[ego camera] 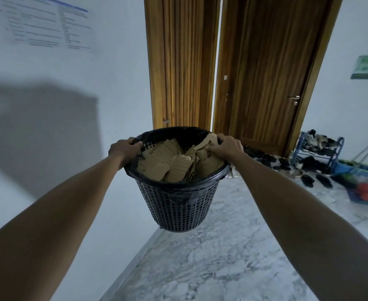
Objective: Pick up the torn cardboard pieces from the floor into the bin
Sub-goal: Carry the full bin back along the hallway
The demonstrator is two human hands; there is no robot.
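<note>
A dark mesh bin (176, 205) with a black liner hangs in the air in front of me, above the marbled floor. Several torn brown cardboard pieces (174, 164) fill it up to the rim. My left hand (124, 149) grips the bin's left rim with fingers curled over the edge. On the far right rim, my right hand (224, 148) grips the edge, its fingers also lying on a cardboard piece there. Both arms are stretched forward.
A white wall (59, 105) runs close on the left. Wooden double doors (233, 72) stand ahead, slightly ajar. To the right are a blue shoe rack (317, 148), scattered shoes (309, 179) on the floor and coloured tubs (361, 187).
</note>
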